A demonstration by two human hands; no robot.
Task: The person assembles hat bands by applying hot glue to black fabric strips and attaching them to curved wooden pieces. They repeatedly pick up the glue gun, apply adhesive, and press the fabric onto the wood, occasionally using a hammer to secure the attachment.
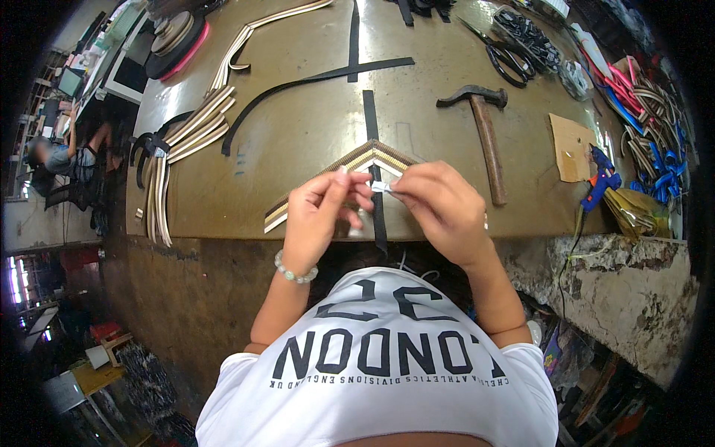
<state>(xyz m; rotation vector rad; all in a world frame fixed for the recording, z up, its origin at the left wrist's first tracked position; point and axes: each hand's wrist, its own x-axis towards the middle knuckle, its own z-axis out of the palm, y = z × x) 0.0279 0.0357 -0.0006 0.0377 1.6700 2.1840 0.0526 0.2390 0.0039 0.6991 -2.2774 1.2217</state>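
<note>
A wooden-handled hammer (485, 134) lies on the worktable (298, 141) just right of and beyond the grip, head away. Farther right sits a brown cardboard scrap (570, 145), then a blue hot-glue gun (602, 179) near the table's right edge. Black scissors (500, 54) lie far beyond to the right, beside a heap of black buckles (530, 36). Coloured straps (652, 119) pile at the far right. Black webbing strips (350, 71) cross the table straight beyond the grip. To the left, striped beige bands (190, 134) lie bundled; tape rolls (175, 33) stand at the far-left corner. Another person (63, 156) sits well off left.
</note>
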